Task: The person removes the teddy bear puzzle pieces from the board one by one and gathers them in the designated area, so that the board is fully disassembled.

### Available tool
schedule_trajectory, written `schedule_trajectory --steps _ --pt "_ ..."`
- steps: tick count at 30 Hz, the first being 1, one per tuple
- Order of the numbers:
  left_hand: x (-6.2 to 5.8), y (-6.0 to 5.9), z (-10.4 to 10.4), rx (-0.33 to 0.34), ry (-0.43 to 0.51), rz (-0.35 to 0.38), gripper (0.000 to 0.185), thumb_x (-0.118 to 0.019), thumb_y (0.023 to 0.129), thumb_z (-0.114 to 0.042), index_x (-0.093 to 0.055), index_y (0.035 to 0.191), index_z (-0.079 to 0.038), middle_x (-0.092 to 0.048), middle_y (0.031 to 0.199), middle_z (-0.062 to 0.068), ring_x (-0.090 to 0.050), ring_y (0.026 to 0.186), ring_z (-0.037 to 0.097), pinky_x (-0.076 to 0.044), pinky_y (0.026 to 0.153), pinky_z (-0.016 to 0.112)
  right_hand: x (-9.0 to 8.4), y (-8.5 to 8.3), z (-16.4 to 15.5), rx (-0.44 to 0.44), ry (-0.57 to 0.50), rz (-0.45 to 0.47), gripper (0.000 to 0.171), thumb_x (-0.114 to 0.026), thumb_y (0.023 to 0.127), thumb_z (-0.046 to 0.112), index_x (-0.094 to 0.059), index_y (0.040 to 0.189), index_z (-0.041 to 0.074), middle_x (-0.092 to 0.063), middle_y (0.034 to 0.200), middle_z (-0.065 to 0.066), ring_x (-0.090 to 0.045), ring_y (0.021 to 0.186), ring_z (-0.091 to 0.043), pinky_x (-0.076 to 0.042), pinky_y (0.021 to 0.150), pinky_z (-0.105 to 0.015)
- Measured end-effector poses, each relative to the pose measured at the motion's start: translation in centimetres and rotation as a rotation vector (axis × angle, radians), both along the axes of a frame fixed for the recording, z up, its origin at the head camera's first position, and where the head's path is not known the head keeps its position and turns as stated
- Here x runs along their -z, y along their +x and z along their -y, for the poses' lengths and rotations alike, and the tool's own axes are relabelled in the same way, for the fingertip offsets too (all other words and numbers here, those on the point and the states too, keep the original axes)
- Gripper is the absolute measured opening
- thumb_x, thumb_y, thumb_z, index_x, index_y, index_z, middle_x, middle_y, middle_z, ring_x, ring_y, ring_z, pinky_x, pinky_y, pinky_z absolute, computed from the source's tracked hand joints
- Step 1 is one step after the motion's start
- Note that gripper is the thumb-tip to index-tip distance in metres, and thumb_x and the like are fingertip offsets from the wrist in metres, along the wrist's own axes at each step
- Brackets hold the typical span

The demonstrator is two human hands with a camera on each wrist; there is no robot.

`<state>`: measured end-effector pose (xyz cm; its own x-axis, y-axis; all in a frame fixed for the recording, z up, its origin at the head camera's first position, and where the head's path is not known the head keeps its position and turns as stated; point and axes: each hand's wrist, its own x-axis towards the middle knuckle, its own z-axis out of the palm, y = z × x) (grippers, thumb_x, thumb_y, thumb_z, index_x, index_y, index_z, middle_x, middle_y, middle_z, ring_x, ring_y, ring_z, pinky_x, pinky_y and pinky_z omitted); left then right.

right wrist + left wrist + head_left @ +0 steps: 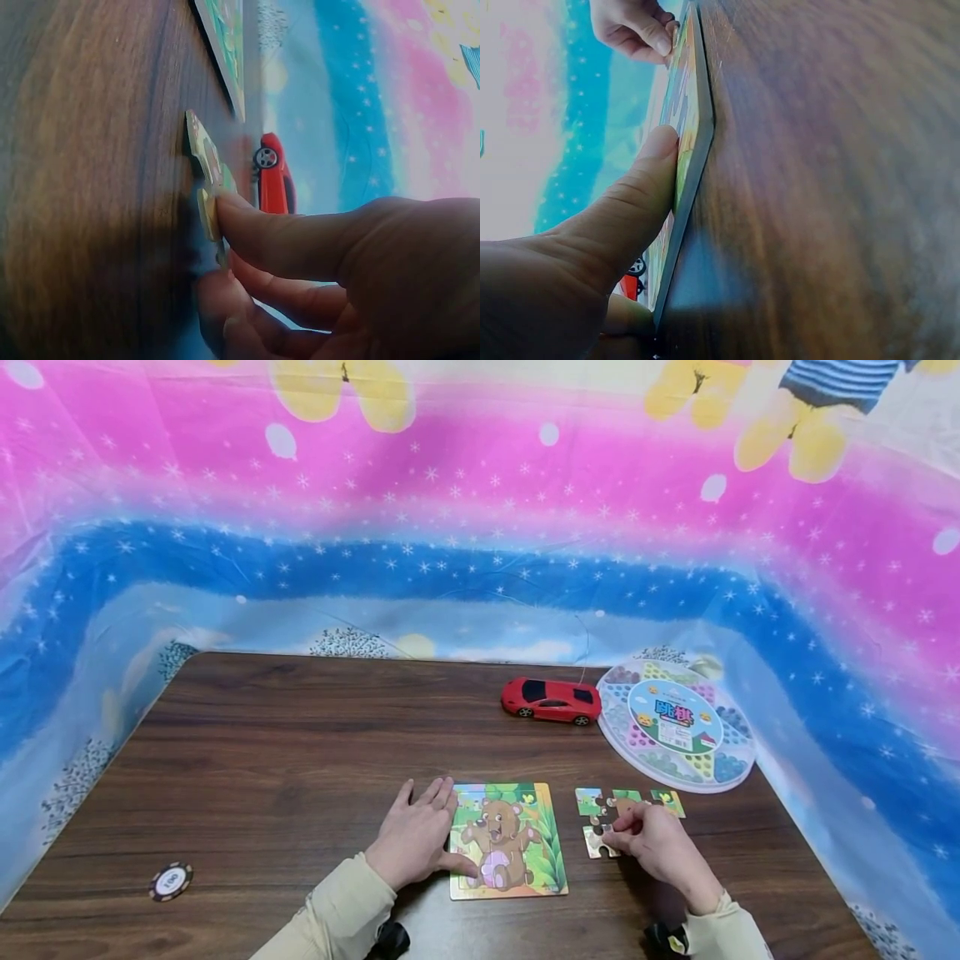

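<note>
**Both hands at the bear puzzle, near edge of the bench**

Nearest the person, two pale sleeves come up from the bottom of the head view. The left hand (416,839) lies flat with straight fingers on the left margin of the bear puzzle board (513,843); in the left wrist view its thumb (641,187) presses on the board's face near the edge, so this grip is wide and holds nothing. The right hand (656,843) curls over the loose puzzle pieces (600,814) just right of the board, thumb and fingers pinching one puzzle piece (210,210) that sits on the wood; the right wrist view shows that piece touching its neighbour. Two more green pieces (648,800) lie beyond the knuckles.

To the far left, well apart from the hands, a poker chip (171,882) rests near the front edge of the bench (285,752). The wide stretch of dark wood between chip and board is open, as is the middle of the bench behind the board.

Farther back on the right stand a red toy car (552,700) and, just beside it, a round Chinese checkers set (678,727) reaching the bench's right edge. A pink and blue starred cloth (480,527) walls in all three far sides.
</note>
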<state>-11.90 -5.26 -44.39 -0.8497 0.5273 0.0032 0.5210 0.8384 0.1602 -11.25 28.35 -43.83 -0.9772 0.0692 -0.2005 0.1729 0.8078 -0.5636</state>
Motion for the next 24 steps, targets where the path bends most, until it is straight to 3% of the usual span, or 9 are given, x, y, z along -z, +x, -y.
schedule_trajectory --steps 14,24 --pt "0.06 -0.05 0.02 -0.002 -0.003 0.001 0.109 -0.057 0.063 -0.078 -0.049 0.134 0.004 -0.038 0.144 0.021 -0.035 0.134 0.031 -0.022 0.104 0.06 -0.03 -0.01 -0.1 -0.038 0.034 0.001 0.024 -0.078 0.076 0.028 -0.061 0.077 0.012 -0.054 0.066 0.0 -0.049 0.059 -0.014 -0.041 0.053 -0.028" --pt "0.05 -0.09 -0.02 -0.004 -0.011 0.003 0.109 -0.057 0.063 -0.079 -0.049 0.135 0.004 -0.038 0.144 0.02 -0.034 0.134 0.03 -0.022 0.105 0.059 -0.42 0.1 0.07 -0.048 0.06 0.0 0.021 -0.079 0.076 0.023 -0.06 0.073 0.013 -0.054 0.065 0.001 -0.048 0.059 -0.014 -0.04 0.053 -0.028"
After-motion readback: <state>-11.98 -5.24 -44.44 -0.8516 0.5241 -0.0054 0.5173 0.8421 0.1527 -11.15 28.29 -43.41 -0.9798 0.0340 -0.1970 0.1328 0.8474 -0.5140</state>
